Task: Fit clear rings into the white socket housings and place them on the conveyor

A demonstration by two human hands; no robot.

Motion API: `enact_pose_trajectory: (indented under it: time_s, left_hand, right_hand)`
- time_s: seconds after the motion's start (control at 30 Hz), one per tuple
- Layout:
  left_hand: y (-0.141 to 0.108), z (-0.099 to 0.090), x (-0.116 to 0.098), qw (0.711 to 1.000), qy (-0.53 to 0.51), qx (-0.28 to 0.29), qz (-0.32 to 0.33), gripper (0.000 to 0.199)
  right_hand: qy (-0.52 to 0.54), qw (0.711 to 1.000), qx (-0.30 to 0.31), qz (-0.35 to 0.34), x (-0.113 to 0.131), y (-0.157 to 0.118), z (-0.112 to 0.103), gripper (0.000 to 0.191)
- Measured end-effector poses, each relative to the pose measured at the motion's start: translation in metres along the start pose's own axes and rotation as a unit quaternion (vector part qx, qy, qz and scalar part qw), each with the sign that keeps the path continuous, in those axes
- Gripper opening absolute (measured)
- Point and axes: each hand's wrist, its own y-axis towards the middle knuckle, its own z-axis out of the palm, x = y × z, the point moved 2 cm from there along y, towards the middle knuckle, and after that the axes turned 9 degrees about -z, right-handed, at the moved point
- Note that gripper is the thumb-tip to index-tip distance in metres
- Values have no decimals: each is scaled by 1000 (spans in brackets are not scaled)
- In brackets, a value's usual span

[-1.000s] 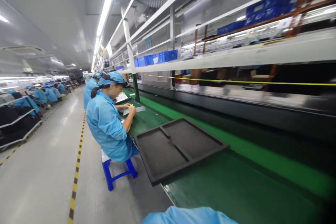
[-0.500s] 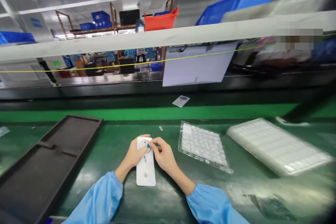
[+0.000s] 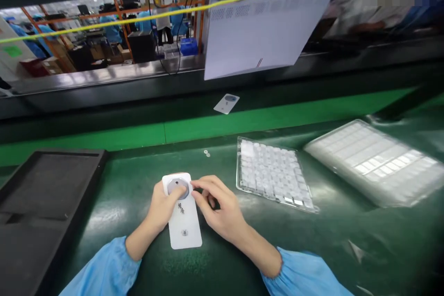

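Observation:
A white rounded panel (image 3: 190, 229) with a grey circular area near its top and dark markings lower down lies in my left hand (image 3: 160, 206). My left thumb presses on the grey circle, and the other fingers are behind the panel. At the panel's upper right edge is my right hand (image 3: 222, 208), its thumb and index finger nearly together; whatever may be between them is too small to make out. To the right, a clear tray (image 3: 274, 173) carries rows of small white pieces. Two small white rings (image 3: 207, 153) lie beyond my hands.
A dark tray (image 3: 45, 194) stands at the left. Stacked clear trays (image 3: 378, 162) are at the right. A similar white card (image 3: 226, 103) rests on the ledge ahead, below a hanging white board (image 3: 256, 32). Clear film scraps (image 3: 356, 250) lie at the lower right.
The view has tilted down and shifted. The blue bit that was at my fingertips on the circle no longer shows, and my right fingertips have moved from the circle to the panel's edge.

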Motion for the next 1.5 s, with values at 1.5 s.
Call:
enact_pose_trajectory:
  time_s: [1.5]
  left_hand:
    - [-3, 3, 2, 994, -65, 64, -65, 57]
  right_hand:
    - [217, 947, -62, 229, -9, 13, -17, 32]
